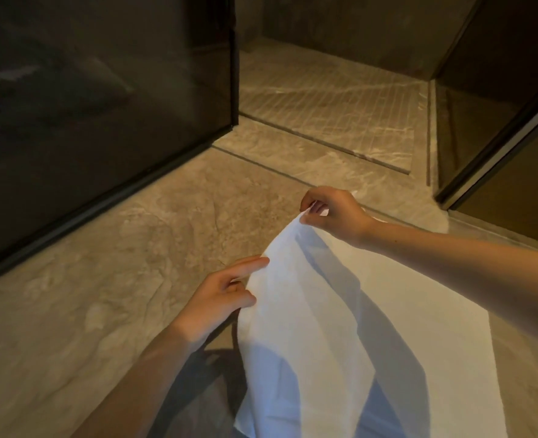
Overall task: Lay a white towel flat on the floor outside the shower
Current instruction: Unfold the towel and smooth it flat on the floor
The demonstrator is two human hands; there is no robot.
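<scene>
A person's right hand (331,213) pinches the top corner of a white, thin, creased cloth towel (340,327); the thumb and first fingers (308,202) are pressed together on the fabric, with the corner poking out just left of the fingertips. From that pinch the towel falls away down and toward the viewer, widening as it goes, so that most of it hangs or drapes below and behind the right hand's fingers.

The left hand (220,298) sits lower and to the left, at the towel's left edge. Its index finger (248,267) lies stretched along that edge, touching it, and the thumb presses against the cloth just below; the other fingers curl loosely beside the fabric. Whether the left fingers actually clamp the edge or only rest on it cannot be told.

Under and to the left of the left fingers lies a beige, marbled stone floor (103,279). Beyond the right fingers a dark groove in the floor crosses toward the ribbed, pale shower floor (324,105). A dark tinted glass shower panel (103,90) with a black frame stands well to the left of both hands.
</scene>
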